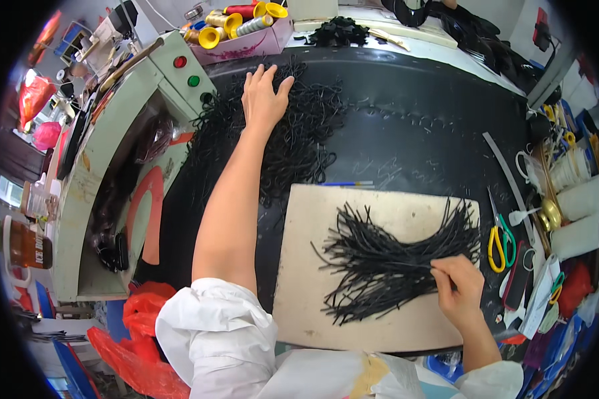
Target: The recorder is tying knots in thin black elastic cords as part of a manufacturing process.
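My left hand (265, 100) reaches to the far left of the black work surface, fingers spread, over a tangled heap of looped black cords (299, 133). Nothing shows in its grasp. Closer to me, a bundle of straight black cords (379, 256) lies across a beige board (306, 206), its ends fanned out. At the bundle's right side, my right hand (460, 289) has its fingers curled in a pinch, the fingertips touching the cords. Whether a strand is between them is hidden.
Yellow-handled and green-handled scissors (501, 243) lie right of the board, near a grey strip (506, 166). A blue pen (346, 183) rests at the board's far edge. A pink box (253, 43) of thread spools and a pale green machine housing (173, 63) stand at the far left.
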Demonstrator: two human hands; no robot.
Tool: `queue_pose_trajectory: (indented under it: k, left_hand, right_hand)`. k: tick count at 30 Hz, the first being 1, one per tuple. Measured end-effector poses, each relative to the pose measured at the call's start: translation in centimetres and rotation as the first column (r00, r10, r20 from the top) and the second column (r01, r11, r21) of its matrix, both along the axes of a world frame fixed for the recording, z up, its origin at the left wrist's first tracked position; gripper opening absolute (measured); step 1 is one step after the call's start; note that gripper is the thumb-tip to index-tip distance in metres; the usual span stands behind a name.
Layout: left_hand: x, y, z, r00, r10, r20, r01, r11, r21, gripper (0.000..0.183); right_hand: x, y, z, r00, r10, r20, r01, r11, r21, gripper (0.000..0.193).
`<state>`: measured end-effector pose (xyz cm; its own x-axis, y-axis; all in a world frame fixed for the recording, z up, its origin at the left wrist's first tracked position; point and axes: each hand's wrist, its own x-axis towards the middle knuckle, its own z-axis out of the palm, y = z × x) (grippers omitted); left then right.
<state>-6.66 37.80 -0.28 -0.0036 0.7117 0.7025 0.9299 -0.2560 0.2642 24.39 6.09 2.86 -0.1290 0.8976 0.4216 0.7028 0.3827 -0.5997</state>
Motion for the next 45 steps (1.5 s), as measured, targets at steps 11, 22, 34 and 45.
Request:
queue_pose_trajectory:
  k: [11,22,34,45]
  left_hand:
    - [0.3,-1.4,0.5,0.939,0.005,-0.345,-0.1,0.961,-0.258,0.041]
    - [11.2,-24.6,4.1,0.358,-0.203,0.911,0.927,0.196,-0.321,0.028]
    - [8.9,-34.0,3.6,0.811,-0.527,0.253,0.584,0.728,-0.358,0.014]
    - [7.6,-36.7,2.2,0.617,-0.148,0.773,0.644,0.659,-0.388,0.009]
  right_hand:
    - [-0.1,1.8,1.5,0.979,-0.054,-0.198,0.015,0.981,-0.194,0.008]
    - [-0.8,2.0,2.6,0.955,-0.067,-0.289,0.018,0.986,-0.167,0.004]
    - [-3.3,-4.4,0.6,0.969,0.15,-0.194,-0.186,0.965,-0.184,0.015]
    - [-5.2,-5.8,0.0,0.585,-0.148,-0.797,-0.465,0.745,-0.479,0.017]
